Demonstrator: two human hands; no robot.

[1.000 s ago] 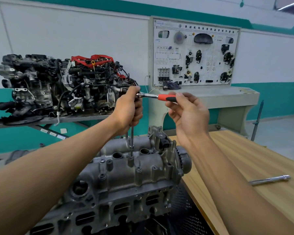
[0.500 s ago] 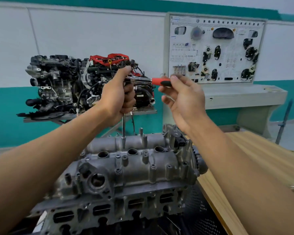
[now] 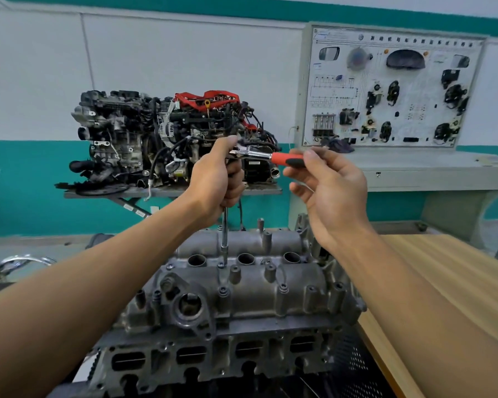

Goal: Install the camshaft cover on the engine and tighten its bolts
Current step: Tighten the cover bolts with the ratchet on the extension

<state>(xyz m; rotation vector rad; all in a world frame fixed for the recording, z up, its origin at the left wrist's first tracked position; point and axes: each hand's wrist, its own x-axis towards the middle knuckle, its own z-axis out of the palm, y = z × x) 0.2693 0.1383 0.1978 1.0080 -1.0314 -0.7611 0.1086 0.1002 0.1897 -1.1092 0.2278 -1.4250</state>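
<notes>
Wrapping the left hand [image 3: 217,182] in a closed fist around the head of the ratchet [image 3: 256,154] and the top of the extension bar [image 3: 225,225], straight above the camshaft cover [image 3: 242,294]; pinching the red-and-black ratchet handle between the thumb and fingertips of the right hand [image 3: 331,185], with the other fingers loosely curled, above the cover's far right part. Holding the bar upright, with the socket [image 3: 224,250] at its lower end meeting a bolt [image 3: 221,265] near the middle of the cover's top, between two of the round wells. Seeing the cover sitting on the engine [image 3: 213,360] directly beneath it, with more bolts along its near edge. Noting a wooden tabletop [image 3: 443,282] just right of the cover, a second engine [image 3: 156,139] on a stand well behind the cover and to its left, and a white training board [image 3: 385,90] behind the cover and to its right
</notes>
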